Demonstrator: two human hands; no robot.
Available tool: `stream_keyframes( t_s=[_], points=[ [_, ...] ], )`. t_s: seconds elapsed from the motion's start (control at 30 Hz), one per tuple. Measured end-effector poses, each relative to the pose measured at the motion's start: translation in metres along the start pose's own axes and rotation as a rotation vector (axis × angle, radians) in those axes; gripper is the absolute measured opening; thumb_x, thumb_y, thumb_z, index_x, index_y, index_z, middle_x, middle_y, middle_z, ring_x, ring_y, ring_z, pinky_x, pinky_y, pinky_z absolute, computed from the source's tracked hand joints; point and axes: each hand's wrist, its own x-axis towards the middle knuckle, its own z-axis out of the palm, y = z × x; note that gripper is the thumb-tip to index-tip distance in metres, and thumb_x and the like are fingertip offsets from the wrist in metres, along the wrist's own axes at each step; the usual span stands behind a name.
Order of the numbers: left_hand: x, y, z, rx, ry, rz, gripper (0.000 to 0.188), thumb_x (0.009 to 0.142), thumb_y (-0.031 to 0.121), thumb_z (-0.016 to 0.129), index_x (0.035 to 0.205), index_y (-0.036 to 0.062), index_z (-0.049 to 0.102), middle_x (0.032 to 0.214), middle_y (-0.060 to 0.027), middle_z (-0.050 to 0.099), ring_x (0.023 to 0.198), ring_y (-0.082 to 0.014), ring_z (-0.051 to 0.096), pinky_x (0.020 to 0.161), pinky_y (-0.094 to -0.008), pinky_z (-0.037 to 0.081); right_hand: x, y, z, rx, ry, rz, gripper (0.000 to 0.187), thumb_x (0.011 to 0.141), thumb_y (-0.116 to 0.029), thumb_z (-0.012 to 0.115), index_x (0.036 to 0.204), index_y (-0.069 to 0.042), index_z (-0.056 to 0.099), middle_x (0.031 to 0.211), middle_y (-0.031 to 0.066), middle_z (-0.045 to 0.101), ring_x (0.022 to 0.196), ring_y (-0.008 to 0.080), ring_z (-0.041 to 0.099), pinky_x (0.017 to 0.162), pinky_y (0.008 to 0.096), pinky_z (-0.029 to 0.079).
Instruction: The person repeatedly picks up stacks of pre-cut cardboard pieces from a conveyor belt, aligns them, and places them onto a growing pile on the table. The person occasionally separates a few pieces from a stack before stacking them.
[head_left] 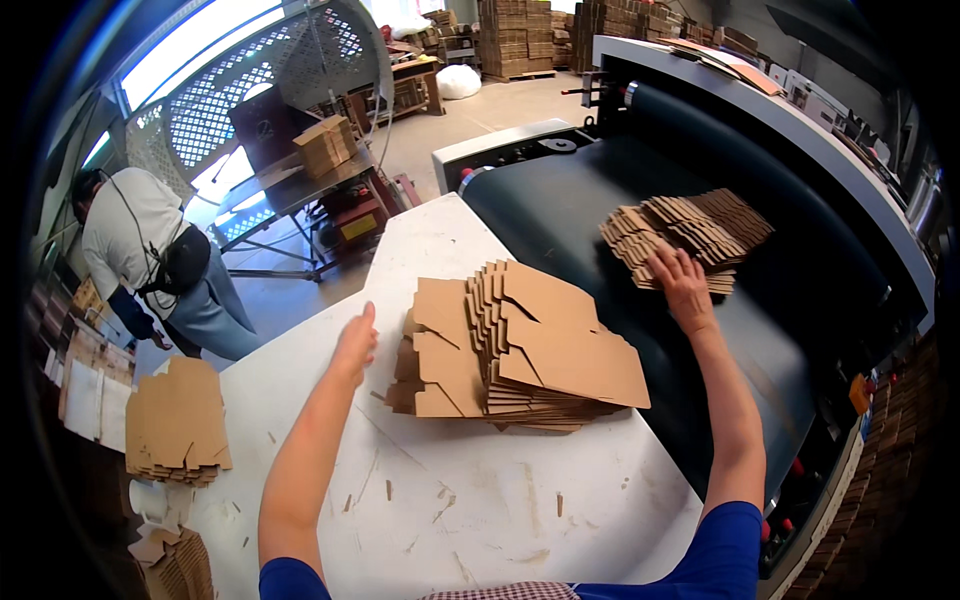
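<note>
On the white table in front of me lies a fanned pile of flat die-cut cardboard blanks (570,345), brown with slots and flaps. My left hand (357,345) hovers just left of this pile, its thumb up and fingers apart, holding nothing. To the right, a smaller overlapping batch of cardboard blanks (715,225) rests on the dark conveyor belt (560,200). My right hand (684,287) reaches over the belt, its fingers spread on the near edge of that batch. The underside of the right palm is hidden.
The white table (450,510) carries small cardboard scraps. Another stack of blanks (178,415) sits at its left edge, with more blanks (178,565) below. A co-worker (150,250) bends over at the far left. Beyond stand a metal bench (310,185) and cardboard piles (515,40).
</note>
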Motion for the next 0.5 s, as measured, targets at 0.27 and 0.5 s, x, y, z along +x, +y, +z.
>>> stream_keyframes(
  t_s=[0.27, 0.5],
  points=[
    [-0.026, -0.001, 0.018, -0.194, -0.249, -0.086, 0.052, 0.094, 0.052, 0.063, 0.115, 0.0052, 0.063, 0.099, -0.0073, 0.064, 0.084, -0.0190, 0.061, 0.073, -0.0386, 0.052, 0.034, -0.153, -0.121, 0.886, -0.376, 0.395, 0.073, 0.097, -0.056, 0.051, 0.141, 0.003, 0.049, 0.145, 0.0255, 0.048, 0.134, 0.0407, 0.045, 0.112, 0.0436, 0.036],
    [-0.025, 0.008, 0.032, -0.542, -0.507, -0.104, 0.057, 0.091, 0.041, 0.072, 0.127, -0.0013, 0.061, 0.125, -0.0161, 0.066, 0.105, -0.0221, 0.068, 0.095, -0.0369, 0.053, 0.012, -0.215, -0.121, 0.852, -0.232, 0.402, 0.065, 0.097, -0.052, 0.051, 0.139, -0.002, 0.050, 0.145, 0.0137, 0.047, 0.132, 0.0349, 0.041, 0.109, 0.0473, 0.029]
  ],
)
